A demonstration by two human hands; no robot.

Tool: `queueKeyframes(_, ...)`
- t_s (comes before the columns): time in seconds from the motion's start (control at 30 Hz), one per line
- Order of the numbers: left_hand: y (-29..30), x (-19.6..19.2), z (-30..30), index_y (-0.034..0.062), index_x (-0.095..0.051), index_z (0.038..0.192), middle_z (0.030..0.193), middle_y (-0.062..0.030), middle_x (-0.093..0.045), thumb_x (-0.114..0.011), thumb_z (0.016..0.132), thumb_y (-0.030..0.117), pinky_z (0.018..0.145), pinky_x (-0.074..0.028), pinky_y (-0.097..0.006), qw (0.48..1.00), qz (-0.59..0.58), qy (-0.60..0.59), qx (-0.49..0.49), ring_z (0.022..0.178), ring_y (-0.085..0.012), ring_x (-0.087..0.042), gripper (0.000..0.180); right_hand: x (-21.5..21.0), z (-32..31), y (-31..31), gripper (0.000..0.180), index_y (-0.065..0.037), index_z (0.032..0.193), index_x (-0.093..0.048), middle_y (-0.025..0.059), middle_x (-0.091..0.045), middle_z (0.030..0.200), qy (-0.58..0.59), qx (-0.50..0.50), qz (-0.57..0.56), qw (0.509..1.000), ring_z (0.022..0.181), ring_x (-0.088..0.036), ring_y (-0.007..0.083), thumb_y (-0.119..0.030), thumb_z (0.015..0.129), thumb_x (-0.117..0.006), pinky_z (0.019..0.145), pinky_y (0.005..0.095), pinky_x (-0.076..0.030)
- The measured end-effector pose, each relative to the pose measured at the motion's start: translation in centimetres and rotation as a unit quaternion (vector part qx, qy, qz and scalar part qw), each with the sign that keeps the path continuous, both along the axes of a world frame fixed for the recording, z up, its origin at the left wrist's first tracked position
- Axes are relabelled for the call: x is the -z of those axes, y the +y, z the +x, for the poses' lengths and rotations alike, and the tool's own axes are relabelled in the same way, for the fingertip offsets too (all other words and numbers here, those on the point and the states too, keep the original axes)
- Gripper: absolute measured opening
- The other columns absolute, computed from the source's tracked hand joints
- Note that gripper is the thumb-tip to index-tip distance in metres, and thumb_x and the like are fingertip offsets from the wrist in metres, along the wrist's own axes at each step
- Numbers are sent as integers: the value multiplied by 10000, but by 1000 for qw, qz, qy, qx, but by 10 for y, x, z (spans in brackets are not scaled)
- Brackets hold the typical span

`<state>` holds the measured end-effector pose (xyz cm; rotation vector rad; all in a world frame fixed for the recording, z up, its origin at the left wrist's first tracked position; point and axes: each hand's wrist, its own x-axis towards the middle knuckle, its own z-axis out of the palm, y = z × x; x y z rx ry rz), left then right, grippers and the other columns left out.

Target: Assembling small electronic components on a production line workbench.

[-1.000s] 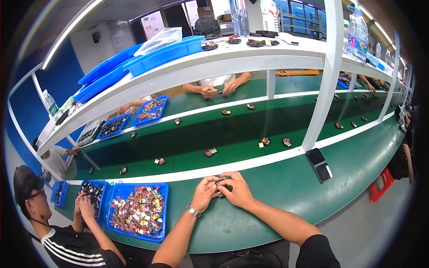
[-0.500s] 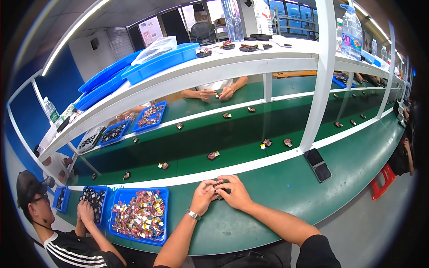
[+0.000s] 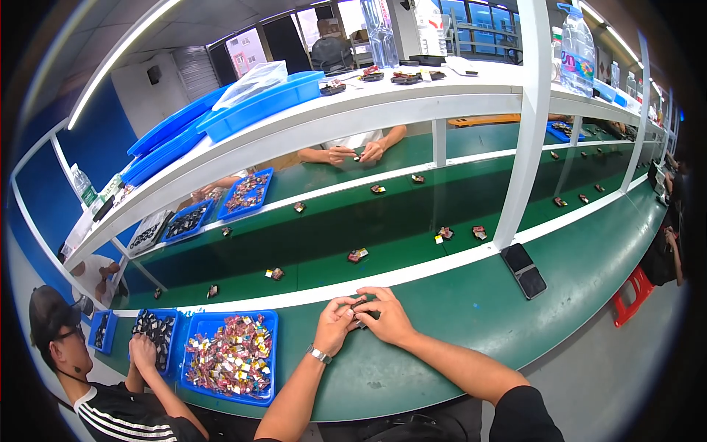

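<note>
My left hand (image 3: 335, 325) and my right hand (image 3: 387, 318) meet over the green bench. Between their fingertips they pinch a small dark part with a reddish bit (image 3: 359, 303); the fingers cover most of it, so its exact kind does not show. A silver-coloured watch (image 3: 319, 355) is on my left wrist. Left of my forearm lies a blue tray (image 3: 274, 353), heaped with small pink-red pieces (image 3: 228, 353) bearing white and yellow tabs. Beyond my hands, small dark assemblies with reddish, white and yellow bits (image 3: 358, 255) sit spaced out on a green conveyor belt (image 3: 324, 272).
A folding phone (image 3: 524, 271) lies on the bench at the right, near a white post (image 3: 521, 147). A white shelf (image 3: 368, 99) with blue trays and bottles spans above the belt. At left, a co-worker (image 3: 110, 383) reaches into a tray of black parts (image 3: 156, 328). Another person works opposite.
The assemblies on the belt have shifted slightly to the right. Both my hands stay nearly in place, still holding the small dark part.
</note>
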<state>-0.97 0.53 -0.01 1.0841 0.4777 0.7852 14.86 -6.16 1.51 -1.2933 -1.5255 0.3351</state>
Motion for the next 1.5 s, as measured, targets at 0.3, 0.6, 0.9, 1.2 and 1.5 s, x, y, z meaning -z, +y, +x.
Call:
queueKeyframes(0.3,1,2,0,39,-484,1157,1278,-158,-572,-470,982,29,914,-535,-351,1000,-2,-8,-5,1107,-205,-606,176,-1,1,0,169,-91,928,-739,66,-586,1255,-13,-16,5,1000,1209,-482,290,-64,765,-707,994,387,-433)
queueKeyframes(0.6,3,4,-2,45,-476,1164,1291,-159,-559,-485,981,52,907,-539,-384,1000,-2,-28,-10,1121,-231,-598,184,-9,3,-3,237,-92,1002,-715,84,-547,1313,-90,-28,52,994,1248,-450,312,-53,770,-690,1019,392,-416)
queueKeyframes(0.9,4,4,-5,61,-460,1173,1268,-150,-572,-499,977,65,900,-537,-382,999,-20,-35,9,1075,-221,-612,200,-18,6,-5,151,-56,885,-661,94,-581,1088,-67,-1,107,992,1050,-552,290,-13,740,-673,871,383,-483)
queueKeyframes(1.2,2,-2,0,69,-450,1187,1198,-127,-601,-475,980,39,871,-547,-360,1000,-25,-17,-5,1033,-201,-623,211,-14,3,-1,200,-71,889,-669,62,-591,996,-127,53,130,982,931,-596,244,-2,705,-708,678,324,-551)
queueKeyframes(1.5,0,-3,1,67,-455,1188,1143,-107,-616,-455,983,24,861,-550,-349,999,-30,-12,-15,994,-180,-626,210,-18,-3,-6,204,-63,920,-659,44,-598,975,-166,29,118,978,940,-592,235,-35,720,-689,704,337,-543)
